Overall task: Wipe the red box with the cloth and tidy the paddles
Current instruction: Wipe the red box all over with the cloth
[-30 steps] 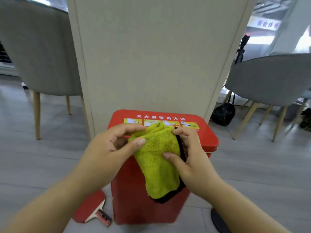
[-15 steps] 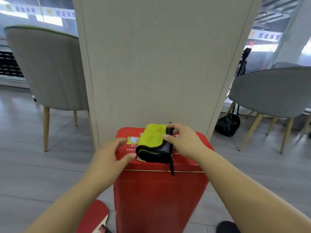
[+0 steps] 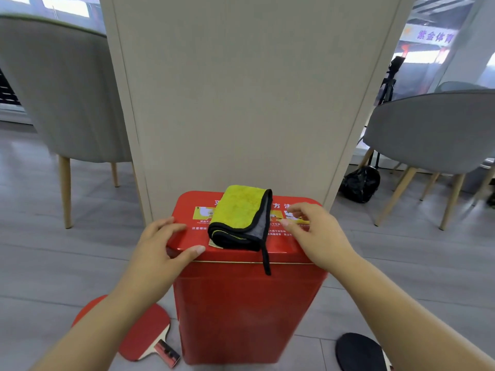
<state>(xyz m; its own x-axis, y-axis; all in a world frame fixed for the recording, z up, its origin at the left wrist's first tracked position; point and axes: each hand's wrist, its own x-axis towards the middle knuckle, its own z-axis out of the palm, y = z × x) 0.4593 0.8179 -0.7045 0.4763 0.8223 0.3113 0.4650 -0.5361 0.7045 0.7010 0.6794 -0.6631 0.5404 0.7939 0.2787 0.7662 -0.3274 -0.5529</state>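
Right hand [image 3: 318, 234] is now off the cloth [image 3: 239, 215], which lies folded on the red box [image 3: 241, 303], probably parked before the paddles [image 3: 144, 336]; both hands hold nothing, left hand [image 3: 163, 247] resting on its corner.

The left hand [image 3: 158, 247] and the right hand [image 3: 318, 236] are both bare, with plain nails cut short, clearest on the thumbs. The left forearm [image 3: 107, 317] and the right forearm [image 3: 401, 303] are bare too, smooth and uncovered along all their visible length. Clothing higher up lies outside the view.
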